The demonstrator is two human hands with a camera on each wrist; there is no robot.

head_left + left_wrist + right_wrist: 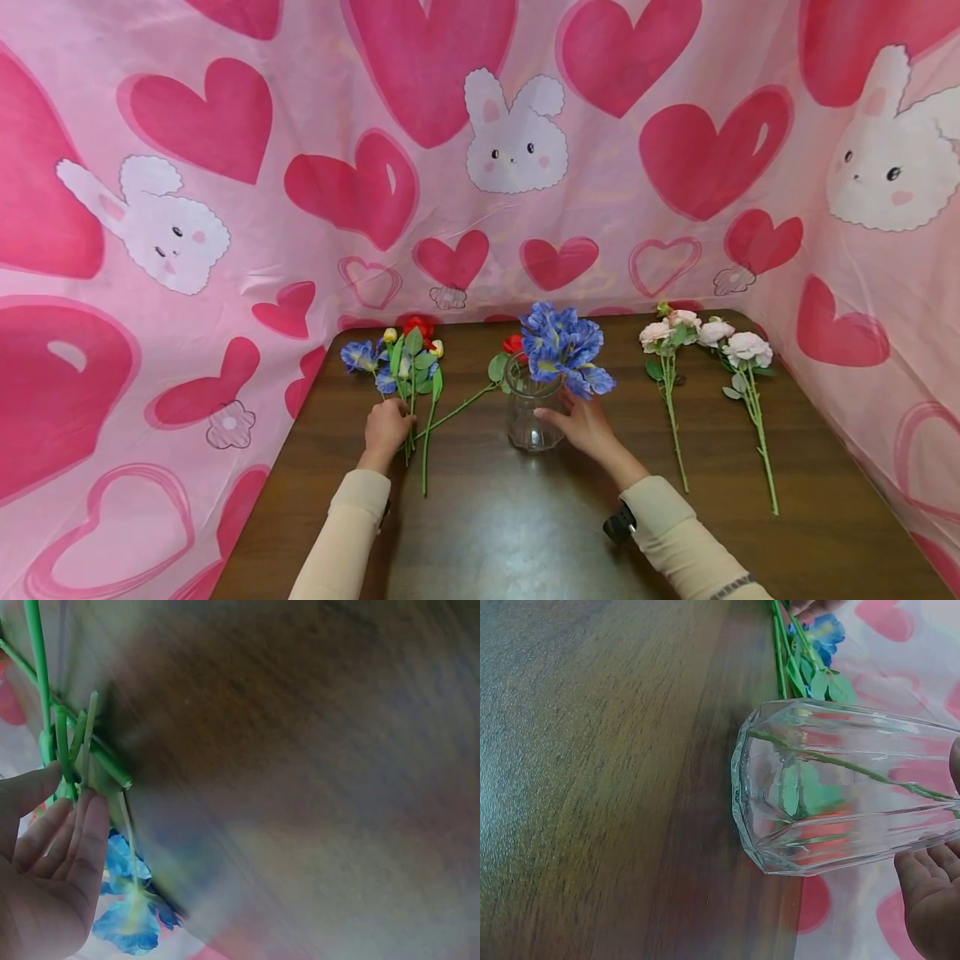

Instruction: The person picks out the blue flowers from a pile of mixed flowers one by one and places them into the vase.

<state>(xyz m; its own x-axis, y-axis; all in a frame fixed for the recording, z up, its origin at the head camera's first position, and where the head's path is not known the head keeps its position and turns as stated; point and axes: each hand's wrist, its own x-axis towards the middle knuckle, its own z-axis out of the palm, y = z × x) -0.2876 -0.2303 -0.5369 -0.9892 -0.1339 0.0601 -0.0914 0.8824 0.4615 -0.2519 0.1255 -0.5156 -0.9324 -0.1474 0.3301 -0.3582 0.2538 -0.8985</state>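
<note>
So, the glass vase (531, 425) is the landmark here, upright on the brown bench (517, 525). The far edge of the bench is a little way behind the vase, right up against the pink heart-print curtain (420, 100). Side edges are roomier: both sit well out from the vase, past the flowers on each side. Most of the moving room is on the near side of the vase, a wide stretch of wood running back toward the sleeves.

The right hand (588, 425) is on the vase's right side, fingers and thumb wrapped around the glass. Big blue flowers (566, 354) stick out above the vase's rim, leaning right over that hand, and a stem shows through the glass.

Off to the vase's left, the left hand (388, 427) has its thumb and fingers pinching green stems (63, 742) near their lower ends. The blooms of that bunch lie beyond the fingers, also left of the vase: blue, red and pale yellow. One red flower (513, 344) is just behind the vase. Pink flowers (747, 350) lie well to the vase's right, untouched by either hand.
</note>
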